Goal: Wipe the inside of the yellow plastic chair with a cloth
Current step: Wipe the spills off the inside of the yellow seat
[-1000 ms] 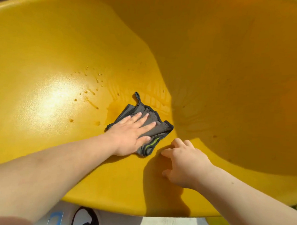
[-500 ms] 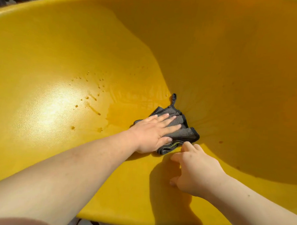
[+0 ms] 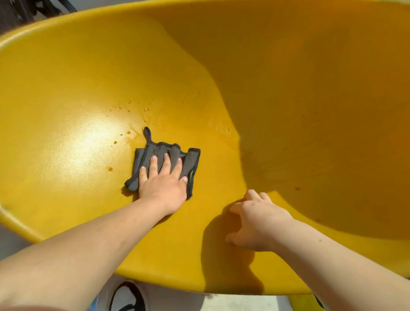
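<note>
Head view: the left hand (image 3: 161, 185) is pressed flat, fingers spread, on a folded grey cloth (image 3: 166, 164) lying on the sunlit inner surface of the yellow chair (image 3: 295, 100). The right hand (image 3: 257, 221) is braced empty on the shell near its front rim, fingers curled. Water droplets (image 3: 128, 108) are noted just beyond the cloth.

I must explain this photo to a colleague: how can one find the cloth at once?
Look into the big yellow chair, at its sunlit middle. There the left hand lies flat on the cloth. It is the only dark grey thing on the yellow, with a small loop at its top.
</note>
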Demonstrator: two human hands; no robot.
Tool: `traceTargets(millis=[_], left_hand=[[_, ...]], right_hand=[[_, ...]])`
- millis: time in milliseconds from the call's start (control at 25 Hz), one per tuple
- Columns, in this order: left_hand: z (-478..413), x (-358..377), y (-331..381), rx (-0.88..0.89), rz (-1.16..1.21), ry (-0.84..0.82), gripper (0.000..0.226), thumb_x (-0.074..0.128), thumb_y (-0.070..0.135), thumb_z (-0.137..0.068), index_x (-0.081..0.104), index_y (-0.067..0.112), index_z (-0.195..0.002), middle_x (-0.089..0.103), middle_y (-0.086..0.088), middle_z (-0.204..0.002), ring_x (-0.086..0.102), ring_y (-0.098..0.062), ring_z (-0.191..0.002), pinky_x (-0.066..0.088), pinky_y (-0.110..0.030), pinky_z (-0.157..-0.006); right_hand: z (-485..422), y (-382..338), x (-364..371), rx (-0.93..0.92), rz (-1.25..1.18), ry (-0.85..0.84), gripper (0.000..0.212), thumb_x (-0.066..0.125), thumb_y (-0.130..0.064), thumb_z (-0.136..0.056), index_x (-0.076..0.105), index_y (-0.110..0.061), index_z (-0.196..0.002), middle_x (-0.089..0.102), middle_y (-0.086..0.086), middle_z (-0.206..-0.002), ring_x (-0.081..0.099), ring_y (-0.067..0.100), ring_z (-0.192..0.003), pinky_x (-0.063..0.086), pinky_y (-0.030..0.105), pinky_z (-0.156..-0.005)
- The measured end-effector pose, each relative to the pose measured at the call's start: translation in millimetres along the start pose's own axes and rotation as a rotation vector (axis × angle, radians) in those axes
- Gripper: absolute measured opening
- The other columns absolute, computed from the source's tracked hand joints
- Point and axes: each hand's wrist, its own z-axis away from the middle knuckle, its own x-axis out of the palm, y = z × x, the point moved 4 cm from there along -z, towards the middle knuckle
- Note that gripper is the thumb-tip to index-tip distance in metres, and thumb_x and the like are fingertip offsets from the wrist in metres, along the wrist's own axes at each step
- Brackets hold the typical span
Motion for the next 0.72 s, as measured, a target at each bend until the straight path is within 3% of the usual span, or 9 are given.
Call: traceTargets(millis=[80, 200, 280, 400, 480, 560, 640, 720], left_hand=[[34.4, 6.8, 41.2, 0.159, 0.005, -0.028, 0.064, 0.017, 0.055, -0.106, -0.004, 0.038, -0.164, -0.015, 0.004, -0.173, -0.019, -0.028, -0.158, -0.005, -0.054, -0.127], [67.9, 16.1, 92.2, 0.552, -0.031, -0.065, 0.067, 0.028, 0.052, -0.104, -0.002, 0.043, -0.163, -0.014, 0.007, -0.173, -0.020, -0.022, -0.158, -0.006, -0.050, -0.127], [47.9, 10.4, 90.7, 0.678, -0.069, -0.065, 0.063, 0.021, 0.056, -0.106, -0.006, 0.045, -0.162, -0.016, 0.008, -0.172, -0.021, -0.017, -0.157, -0.007, -0.048, -0.128], [-7.4, 0.0, 80.4, 0.433, -0.068, 0.016, 0.062, 0.016, 0.055, -0.108, -0.009, 0.040, -0.163, -0.017, 0.003, -0.173, -0.019, -0.019, -0.158, -0.007, -0.048, -0.128], [-25.8, 0.1, 95.1, 0.202, 0.015, 0.058, 0.062, 0.015, 0.053, -0.108, -0.008, 0.036, -0.163, -0.017, 0.000, -0.173, -0.018, -0.025, -0.158, -0.006, -0.052, -0.127], [-27.3, 1.9, 124.0, 0.090, 0.125, 0.065, 0.061, 0.016, 0.052, -0.108, -0.002, 0.035, -0.164, -0.017, 0.000, -0.173, -0.019, -0.030, -0.158, -0.006, -0.056, -0.126], [-15.7, -1.0, 156.3, 0.148, 0.161, 0.063, 0.061, 0.017, 0.053, -0.107, 0.004, 0.036, -0.164, -0.016, 0.003, -0.173, -0.018, -0.029, -0.158, -0.006, -0.055, -0.126], [11.2, -2.0, 193.0, 0.378, 0.140, 0.068, 0.060, 0.018, 0.055, -0.107, 0.005, 0.039, -0.164, -0.015, 0.005, -0.173, -0.018, -0.025, -0.158, -0.005, -0.051, -0.127]], right_hand=[[1.1, -0.9, -3.9, 0.031, -0.002, 0.011, 0.067, 0.066, -0.060, -0.089, 0.052, -0.030, -0.148, 0.043, 0.005, -0.132, 0.041, 0.028, -0.130, 0.051, 0.039, -0.095], [3.3, 6.1, -15.6, 0.100, -0.004, 0.080, 0.054, 0.063, -0.049, -0.092, 0.058, -0.021, -0.138, 0.042, 0.006, -0.117, 0.046, 0.028, -0.124, 0.048, 0.036, -0.084], [7.2, 13.9, -20.1, 0.112, -0.005, 0.081, 0.052, 0.065, -0.047, -0.091, 0.059, -0.020, -0.136, 0.043, 0.005, -0.114, 0.049, 0.028, -0.124, 0.047, 0.036, -0.081], [16.1, 23.5, -14.9, 0.060, -0.033, 0.044, 0.060, 0.070, -0.050, -0.090, 0.056, -0.024, -0.143, 0.049, 0.005, -0.130, 0.046, 0.028, -0.128, 0.051, 0.040, -0.093], [25.2, 29.3, -11.9, 0.014, -0.032, 0.069, 0.060, 0.070, -0.049, -0.092, 0.055, -0.026, -0.145, 0.050, 0.004, -0.132, 0.046, 0.027, -0.125, 0.052, 0.039, -0.092], [39.0, 44.7, -16.0, 0.012, -0.025, 0.153, 0.056, 0.069, -0.050, -0.092, 0.056, -0.029, -0.143, 0.051, 0.001, -0.129, 0.045, 0.025, -0.123, 0.052, 0.038, -0.091], [57.5, 67.7, -21.1, 0.046, -0.009, 0.235, 0.054, 0.067, -0.052, -0.093, 0.057, -0.032, -0.141, 0.051, -0.002, -0.127, 0.044, 0.023, -0.122, 0.052, 0.036, -0.092], [74.1, 89.1, -20.4, 0.072, -0.001, 0.262, 0.054, 0.065, -0.053, -0.094, 0.055, -0.034, -0.144, 0.051, -0.004, -0.130, 0.043, 0.021, -0.123, 0.051, 0.032, -0.097]])
